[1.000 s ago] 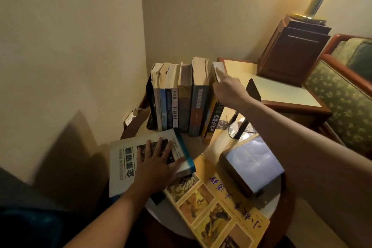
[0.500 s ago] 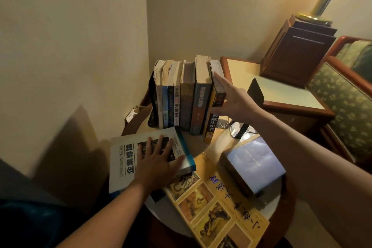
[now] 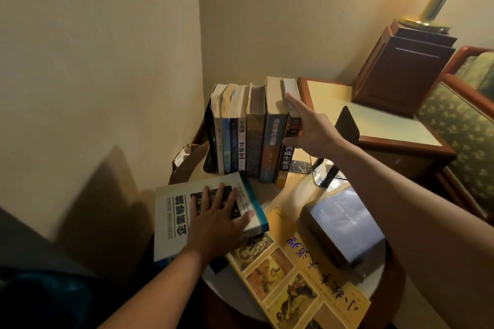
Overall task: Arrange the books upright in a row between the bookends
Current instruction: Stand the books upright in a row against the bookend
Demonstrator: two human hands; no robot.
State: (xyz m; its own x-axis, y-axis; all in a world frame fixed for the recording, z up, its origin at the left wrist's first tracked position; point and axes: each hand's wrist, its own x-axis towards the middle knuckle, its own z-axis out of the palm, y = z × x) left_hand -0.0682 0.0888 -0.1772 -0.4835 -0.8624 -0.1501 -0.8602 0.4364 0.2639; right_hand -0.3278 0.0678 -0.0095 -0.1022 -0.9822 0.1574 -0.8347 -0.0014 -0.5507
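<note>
Centre of frame: row of books [image 3: 251, 128] standing upright on round table [image 3: 267, 191], long axes vertical, spines facing the camera, page edges up. Left end of row backed by black left bookend [image 3: 209, 139], touching the first book.

Right end of row: black-spined book [image 3: 285, 160] with yellow foot, upright against its neighbour, long axis near vertical, spine toward the camera. Right hand [image 3: 311, 132] laid against its outer cover, fingers straight and spread wide, forefinger reaching the top corner, thumb on the spine.

Right bookend [image 3: 346, 125], black, just right of the hand, apart from the row.

Lower left of centre: white book [image 3: 171, 222] lying flat, cover up, long axis running left to right, title end to the left, teal-edged end to the right. Left hand [image 3: 216, 219] pressed flat on the cover, fingers straight and fanned.

Lower centre: large yellow book [image 3: 302, 278], flat, one corner under the white book, long axis toward lower right. Beside it to the right: thick blue-grey book [image 3: 344, 222], flat, cover up.

Upper right: side table [image 3: 374, 125], armchair [image 3: 465, 125].
</note>
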